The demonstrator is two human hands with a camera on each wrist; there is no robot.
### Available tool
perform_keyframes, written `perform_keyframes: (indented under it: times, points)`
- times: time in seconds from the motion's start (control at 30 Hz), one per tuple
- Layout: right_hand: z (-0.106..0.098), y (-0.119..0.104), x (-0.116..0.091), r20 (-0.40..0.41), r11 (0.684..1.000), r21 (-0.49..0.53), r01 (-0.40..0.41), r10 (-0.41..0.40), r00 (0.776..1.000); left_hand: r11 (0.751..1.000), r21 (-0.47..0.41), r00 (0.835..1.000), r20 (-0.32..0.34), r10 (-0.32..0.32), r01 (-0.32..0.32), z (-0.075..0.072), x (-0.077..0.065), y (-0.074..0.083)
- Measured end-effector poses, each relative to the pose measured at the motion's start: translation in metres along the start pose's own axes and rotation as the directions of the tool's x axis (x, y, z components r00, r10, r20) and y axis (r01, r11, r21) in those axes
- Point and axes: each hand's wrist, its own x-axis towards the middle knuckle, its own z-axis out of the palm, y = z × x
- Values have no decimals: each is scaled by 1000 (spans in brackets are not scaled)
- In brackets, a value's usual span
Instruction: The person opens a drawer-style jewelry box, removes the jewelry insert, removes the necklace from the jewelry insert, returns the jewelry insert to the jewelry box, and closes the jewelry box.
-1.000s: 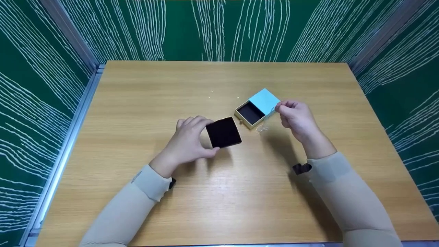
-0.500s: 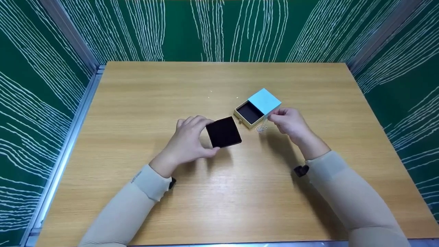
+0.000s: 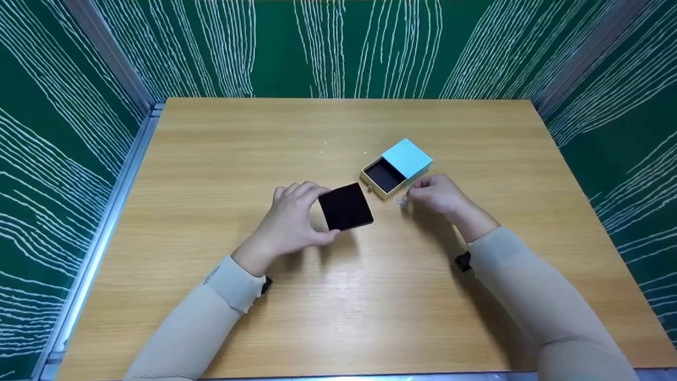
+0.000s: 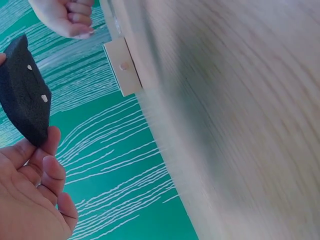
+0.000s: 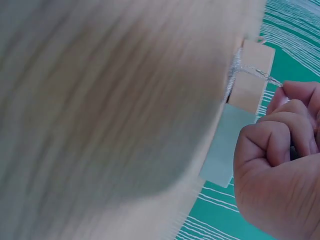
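A square black foam pad [image 3: 346, 206] is held by its edges above the table between the thumb and fingers of my left hand [image 3: 285, 225]. Two small white bits show on the pad's underside in the left wrist view. My right hand [image 3: 441, 197] pinches a thin silver chain [image 5: 257, 73], whose lower part lies heaped on the table beside the box. That box has a light blue sleeve [image 3: 407, 157] and a gold-edged drawer [image 3: 384, 175], pulled partway out, dark inside and with a small knob on its front.
The wooden table [image 3: 254, 143] carries a few tiny pale specks behind the foam pad. Green panels [image 3: 280, 50] with white wavy lines enclose the back and both sides.
My right hand has moved down and to the left, from beside the blue sleeve to close over the chain heap. The left hand and foam pad stay almost still.
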Motion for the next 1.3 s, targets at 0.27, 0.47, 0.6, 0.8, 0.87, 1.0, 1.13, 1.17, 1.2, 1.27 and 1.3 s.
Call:
perform_keyframes:
  times: [0.27,0.47,0.6,0.8,0.87,1.0,1.13,1.17,1.2,1.27,1.3]
  points:
    - [5,9,9,8,995,-87,40,-40,999,1000,10,1000,4,-9,9,0,0,0]
    - [6,8,11,27,985,-150,85,-82,996,1000,3,1000,-13,-8,9,-2,0,-1]
    - [6,7,10,37,981,-178,77,-71,997,1000,5,1000,-18,-11,11,-2,1,-1]
    - [-2,4,9,-2,986,-167,0,0,1000,1000,16,1000,-9,-22,23,-1,1,-1]
    - [-7,4,9,-47,990,-143,-8,1,999,999,22,1000,-10,-23,23,-1,2,-2]
    - [-16,2,11,-125,997,-74,-10,1,992,999,40,1000,-13,-28,29,-1,4,-2]
    - [-23,2,17,-172,999,-24,-34,29,985,998,46,999,-7,-45,45,-1,8,-4]
    - [-25,1,18,-183,999,-14,-40,37,982,998,44,999,-6,-49,49,-1,9,-5]
    - [-26,1,20,-193,999,-7,-44,41,980,998,48,999,-6,-51,52,-1,11,-5]
    - [-29,1,23,-206,999,13,-48,50,977,997,49,998,-9,-57,58,-1,14,-6]
    - [-31,1,25,-213,998,23,-50,54,976,997,50,998,-11,-60,60,0,15,-7]
